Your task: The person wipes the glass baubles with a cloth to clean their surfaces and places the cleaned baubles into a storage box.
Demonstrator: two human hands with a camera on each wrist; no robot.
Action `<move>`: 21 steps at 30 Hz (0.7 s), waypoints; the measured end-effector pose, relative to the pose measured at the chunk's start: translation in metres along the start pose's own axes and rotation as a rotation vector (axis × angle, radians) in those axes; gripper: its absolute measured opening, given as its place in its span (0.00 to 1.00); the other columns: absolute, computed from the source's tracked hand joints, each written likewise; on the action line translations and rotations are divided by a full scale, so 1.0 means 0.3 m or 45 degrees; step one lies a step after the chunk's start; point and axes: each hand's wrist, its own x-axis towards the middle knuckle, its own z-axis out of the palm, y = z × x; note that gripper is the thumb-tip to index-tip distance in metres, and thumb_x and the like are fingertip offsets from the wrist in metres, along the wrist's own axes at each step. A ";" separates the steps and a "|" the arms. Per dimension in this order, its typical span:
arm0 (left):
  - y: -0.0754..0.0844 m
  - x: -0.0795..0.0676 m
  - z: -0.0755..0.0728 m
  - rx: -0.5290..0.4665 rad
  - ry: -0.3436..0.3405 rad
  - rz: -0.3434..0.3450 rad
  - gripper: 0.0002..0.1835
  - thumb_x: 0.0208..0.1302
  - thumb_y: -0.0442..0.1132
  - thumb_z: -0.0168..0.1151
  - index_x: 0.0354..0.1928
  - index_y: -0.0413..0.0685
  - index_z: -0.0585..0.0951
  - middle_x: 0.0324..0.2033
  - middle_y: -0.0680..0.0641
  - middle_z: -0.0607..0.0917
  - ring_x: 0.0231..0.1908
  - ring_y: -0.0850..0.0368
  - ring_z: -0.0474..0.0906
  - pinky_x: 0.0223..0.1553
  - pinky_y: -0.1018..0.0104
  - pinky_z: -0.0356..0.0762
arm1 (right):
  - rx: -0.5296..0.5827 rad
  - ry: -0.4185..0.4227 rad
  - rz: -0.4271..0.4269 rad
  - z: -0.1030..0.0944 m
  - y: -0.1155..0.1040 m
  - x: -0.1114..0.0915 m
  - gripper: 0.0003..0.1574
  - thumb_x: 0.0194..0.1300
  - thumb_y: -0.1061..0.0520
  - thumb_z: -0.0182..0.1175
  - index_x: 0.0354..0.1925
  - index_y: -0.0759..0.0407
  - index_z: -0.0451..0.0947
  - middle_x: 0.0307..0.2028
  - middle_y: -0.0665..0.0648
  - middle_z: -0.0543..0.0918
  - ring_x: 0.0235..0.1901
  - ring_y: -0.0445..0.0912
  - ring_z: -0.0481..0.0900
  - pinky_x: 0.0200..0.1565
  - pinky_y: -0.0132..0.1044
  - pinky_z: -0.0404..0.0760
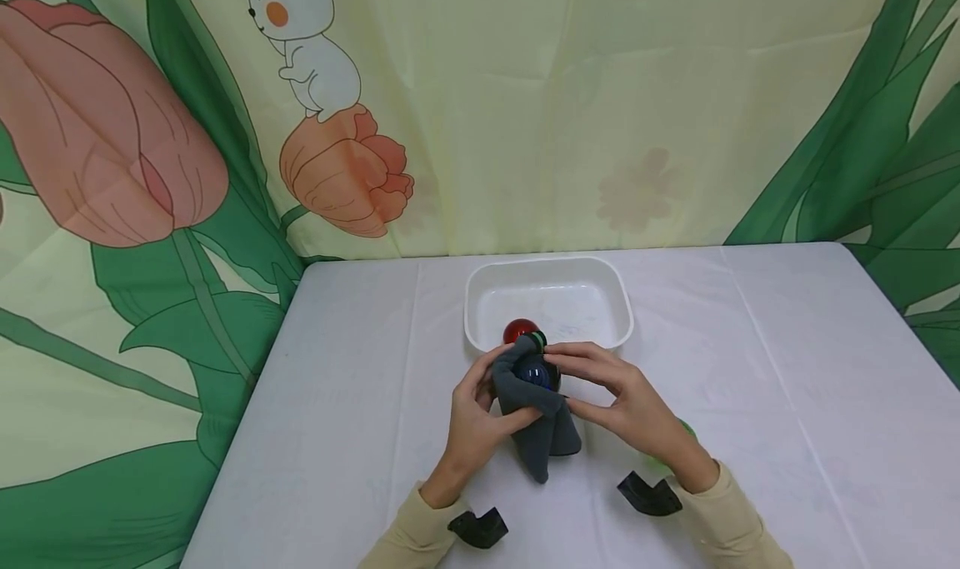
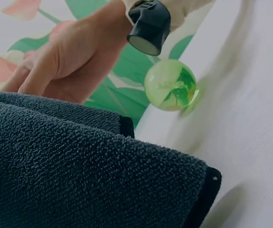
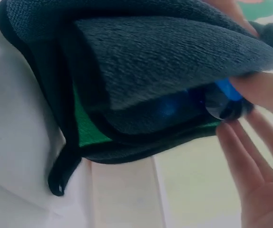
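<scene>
A dark grey towel (image 1: 517, 394) with black edging is wrapped partly around a shiny blue ball (image 1: 534, 375). My left hand (image 1: 480, 423) grips the towel from the left, its thumb lying across the front. From the right, my right hand (image 1: 618, 386) holds the towel's edges beside the ball, thumb below and fingers above. The right wrist view shows the blue ball (image 3: 222, 102) between the towel's folds, near the right hand's thumb and fingertips. Loose corners of the towel (image 2: 103, 161) hang down. The ball's far side is hidden by cloth.
Behind the hands stands a white tray (image 1: 555, 262) with a red ball (image 1: 520, 330) at its near side. A clear green ball (image 2: 170, 85) rests on the white-covered table (image 1: 330, 436), mostly hidden under the right forearm in the head view. A printed curtain (image 1: 510, 136) hangs behind.
</scene>
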 end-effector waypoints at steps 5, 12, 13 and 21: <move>-0.003 -0.004 0.003 -0.013 -0.006 0.012 0.40 0.51 0.25 0.74 0.68 0.41 0.69 0.57 0.35 0.80 0.56 0.55 0.80 0.60 0.65 0.77 | -0.092 0.034 -0.067 0.011 0.007 0.002 0.38 0.53 0.75 0.70 0.62 0.59 0.77 0.61 0.59 0.77 0.64 0.41 0.72 0.62 0.25 0.72; 0.001 -0.007 0.003 -0.005 -0.007 -0.001 0.40 0.52 0.26 0.74 0.68 0.42 0.69 0.58 0.35 0.80 0.56 0.56 0.80 0.60 0.66 0.77 | -0.077 0.056 -0.096 0.018 0.014 0.000 0.39 0.50 0.76 0.70 0.62 0.62 0.77 0.60 0.61 0.78 0.62 0.41 0.74 0.59 0.27 0.76; 0.001 -0.007 0.003 -0.005 -0.008 0.001 0.40 0.52 0.26 0.74 0.68 0.42 0.69 0.58 0.35 0.80 0.56 0.56 0.80 0.60 0.66 0.77 | -0.061 0.055 -0.090 0.018 0.015 0.000 0.39 0.51 0.76 0.70 0.62 0.63 0.76 0.59 0.62 0.78 0.62 0.40 0.74 0.58 0.28 0.77; -0.006 -0.004 -0.001 0.002 -0.040 0.054 0.39 0.52 0.28 0.75 0.67 0.41 0.69 0.59 0.36 0.79 0.57 0.56 0.79 0.60 0.67 0.77 | 0.218 0.005 0.070 0.012 0.008 -0.002 0.32 0.62 0.73 0.62 0.65 0.70 0.71 0.59 0.71 0.76 0.58 0.37 0.77 0.49 0.36 0.84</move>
